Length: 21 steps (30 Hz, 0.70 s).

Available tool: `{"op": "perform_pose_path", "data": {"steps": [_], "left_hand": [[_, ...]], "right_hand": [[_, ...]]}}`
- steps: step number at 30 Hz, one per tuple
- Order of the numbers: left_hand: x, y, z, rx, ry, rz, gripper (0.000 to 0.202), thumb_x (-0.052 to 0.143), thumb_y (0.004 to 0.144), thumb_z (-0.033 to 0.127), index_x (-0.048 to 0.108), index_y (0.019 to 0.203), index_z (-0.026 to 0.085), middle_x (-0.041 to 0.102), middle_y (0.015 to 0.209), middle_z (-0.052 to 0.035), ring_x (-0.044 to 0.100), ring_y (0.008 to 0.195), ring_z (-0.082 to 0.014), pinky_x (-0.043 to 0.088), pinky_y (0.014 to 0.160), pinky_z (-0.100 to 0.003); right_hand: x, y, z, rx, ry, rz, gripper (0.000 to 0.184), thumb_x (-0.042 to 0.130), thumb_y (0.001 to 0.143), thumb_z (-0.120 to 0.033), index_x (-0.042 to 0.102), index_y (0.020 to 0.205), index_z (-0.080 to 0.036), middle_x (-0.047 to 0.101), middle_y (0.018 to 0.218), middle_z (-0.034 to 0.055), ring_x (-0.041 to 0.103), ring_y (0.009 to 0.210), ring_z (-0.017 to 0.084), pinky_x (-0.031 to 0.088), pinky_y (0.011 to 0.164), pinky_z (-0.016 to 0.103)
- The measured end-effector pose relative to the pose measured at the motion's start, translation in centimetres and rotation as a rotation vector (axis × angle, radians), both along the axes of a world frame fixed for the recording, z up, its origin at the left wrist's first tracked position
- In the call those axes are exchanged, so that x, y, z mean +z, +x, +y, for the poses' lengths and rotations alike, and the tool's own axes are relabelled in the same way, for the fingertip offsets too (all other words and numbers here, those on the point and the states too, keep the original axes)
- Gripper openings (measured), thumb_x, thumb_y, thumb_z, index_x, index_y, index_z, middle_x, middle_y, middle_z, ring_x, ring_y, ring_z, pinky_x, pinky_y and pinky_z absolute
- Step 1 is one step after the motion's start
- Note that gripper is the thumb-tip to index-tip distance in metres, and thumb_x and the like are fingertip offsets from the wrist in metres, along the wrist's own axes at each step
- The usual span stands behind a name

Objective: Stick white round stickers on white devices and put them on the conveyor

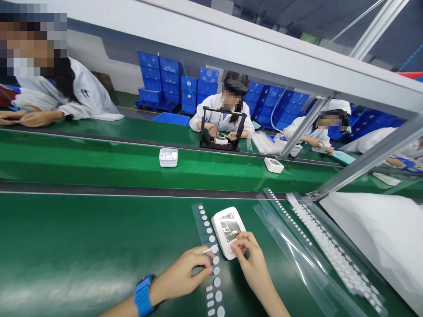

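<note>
A white device [227, 229] with a grey screen lies on the green table in front of me. My right hand [251, 259] is closed in a pinch at its near end, fingertips pressing on the casing. My left hand [187, 275], with a blue wrist strap, has its fingers curled down on a clear strip of round white stickers [211, 255] that runs beside the device. What the right fingertips pinch is too small to name.
More clear sticker strips [317, 237] lie to the right, next to a white sheet [380, 237]. On the green conveyor [99, 163] beyond sit a stack of white parts [168, 157] and another white device [273, 164]. Other people work on the far side.
</note>
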<state>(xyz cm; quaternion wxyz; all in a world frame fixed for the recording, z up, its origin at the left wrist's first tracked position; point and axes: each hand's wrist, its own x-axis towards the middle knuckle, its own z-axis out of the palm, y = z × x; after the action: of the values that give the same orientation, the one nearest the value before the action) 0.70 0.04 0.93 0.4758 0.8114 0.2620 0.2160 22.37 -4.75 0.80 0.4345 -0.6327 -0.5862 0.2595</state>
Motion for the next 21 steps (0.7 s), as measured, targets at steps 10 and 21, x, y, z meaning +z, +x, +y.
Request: {"op": "perform_pose_path", "data": {"steps": [10,21], "left_hand": [[-0.2,-1.14,0.57,0.058,-0.029,-0.007,0.028,0.045,0.095,0.031,0.069,0.084,0.02,0.065,0.091,-0.0055,0.059,0.086,-0.0193,0.046,0.078,-0.024],[-0.17,-1.05,0.79,0.047,-0.042,-0.003,0.027,0.045,0.095,0.03,0.068,0.084,0.02,0.063,0.089,-0.0051,0.057,0.083,-0.0184,0.046,0.077,-0.025]], "right_hand": [[0.2,0.57,0.15,0.021,-0.112,-0.019,0.023,0.057,0.086,-0.034,0.065,0.071,-0.019,0.053,0.092,0.006,0.05,0.061,0.015,0.044,0.058,0.029],[0.71,0.43,0.07,0.015,-0.157,-0.04,0.02,0.057,0.085,-0.031,0.065,0.072,-0.018,0.053,0.095,0.0066,0.051,0.064,0.015,0.045,0.061,0.029]]}}
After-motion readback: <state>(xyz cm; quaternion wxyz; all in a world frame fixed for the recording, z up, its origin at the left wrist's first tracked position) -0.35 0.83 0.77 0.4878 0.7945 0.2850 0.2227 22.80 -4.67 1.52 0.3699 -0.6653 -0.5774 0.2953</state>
